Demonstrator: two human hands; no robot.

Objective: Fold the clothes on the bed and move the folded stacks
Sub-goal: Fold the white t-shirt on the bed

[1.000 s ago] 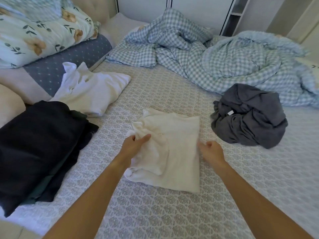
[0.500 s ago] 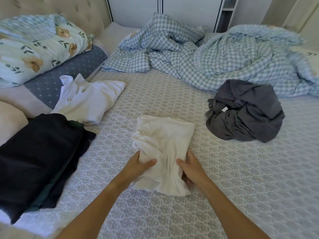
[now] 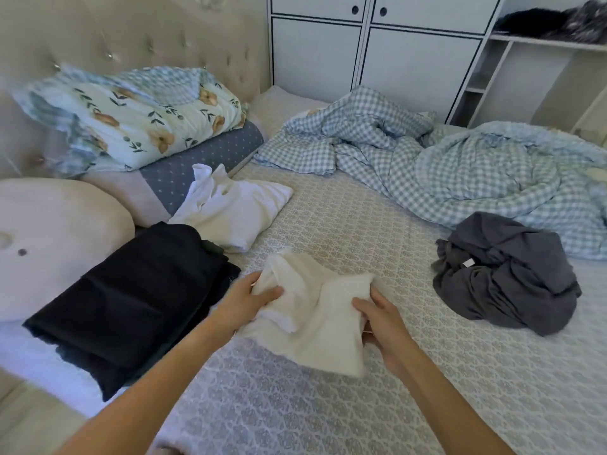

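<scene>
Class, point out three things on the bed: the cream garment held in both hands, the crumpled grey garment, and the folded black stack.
cream garment (image 3: 315, 310), head view, centre of the cloth between the hands.
grey garment (image 3: 505, 277), head view, middle of the heap.
black stack (image 3: 138, 297), head view, top surface.

Single head cam, wide-angle, looking forward and down across the bed from its near edge. Both forearms enter from the bottom, close to the lens. Far view reaches the headboard and cabinet; no second view.
</scene>
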